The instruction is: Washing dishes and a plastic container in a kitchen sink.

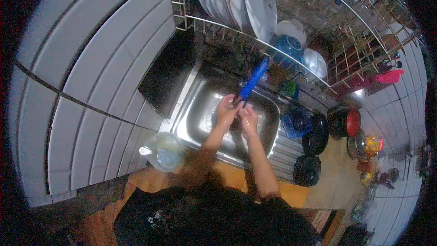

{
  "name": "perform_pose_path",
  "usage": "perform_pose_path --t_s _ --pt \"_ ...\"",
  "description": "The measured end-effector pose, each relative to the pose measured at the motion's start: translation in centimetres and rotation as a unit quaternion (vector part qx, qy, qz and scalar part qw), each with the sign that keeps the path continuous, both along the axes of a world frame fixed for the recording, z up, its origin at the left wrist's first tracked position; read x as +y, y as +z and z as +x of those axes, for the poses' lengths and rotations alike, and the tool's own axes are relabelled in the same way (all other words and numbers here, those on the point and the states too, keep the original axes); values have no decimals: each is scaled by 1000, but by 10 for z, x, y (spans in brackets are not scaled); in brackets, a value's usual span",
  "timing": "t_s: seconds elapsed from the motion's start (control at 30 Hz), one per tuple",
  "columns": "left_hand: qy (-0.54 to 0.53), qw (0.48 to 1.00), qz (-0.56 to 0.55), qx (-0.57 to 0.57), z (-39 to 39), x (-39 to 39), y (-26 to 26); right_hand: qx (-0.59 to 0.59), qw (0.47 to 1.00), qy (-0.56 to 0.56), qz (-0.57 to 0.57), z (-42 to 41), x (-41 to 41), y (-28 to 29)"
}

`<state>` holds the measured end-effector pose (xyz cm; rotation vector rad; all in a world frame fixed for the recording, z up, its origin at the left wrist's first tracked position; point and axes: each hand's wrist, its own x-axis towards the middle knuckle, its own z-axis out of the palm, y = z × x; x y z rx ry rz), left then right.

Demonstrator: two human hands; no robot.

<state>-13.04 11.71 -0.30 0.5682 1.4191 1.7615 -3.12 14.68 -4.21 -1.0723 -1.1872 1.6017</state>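
Both my hands are over a stainless steel sink, close together. My left hand and my right hand have their fingers around a small dark thing, too blurred to name, just below the end of a bright blue sleeve or long blue object. That blue object rises from the fingertips towards the rack; whether it is a faucet cover or hose cannot be told. The hands look wet. Part of the sink's bottom is hidden beneath them.
A wire dish rack with white plates and a blue bowl spans the back. Black pans and a blue container stand right of the sink. A clear plastic tub is at the left front, beside the tiled wall.
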Motion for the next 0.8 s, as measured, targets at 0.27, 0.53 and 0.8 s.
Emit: perform_pose_path --t_s 0.27,0.53,0.8 --pt "40 999 -20 24 -9 -31 9 250 943 34 -218 -21 -21 52" --pt "14 972 -73 222 -2 -31 -17 152 968 2 -200 -23 -16 54" --pt "-99 994 -16 -38 -13 -21 -32 -326 901 -24 286 -18 -23 66"
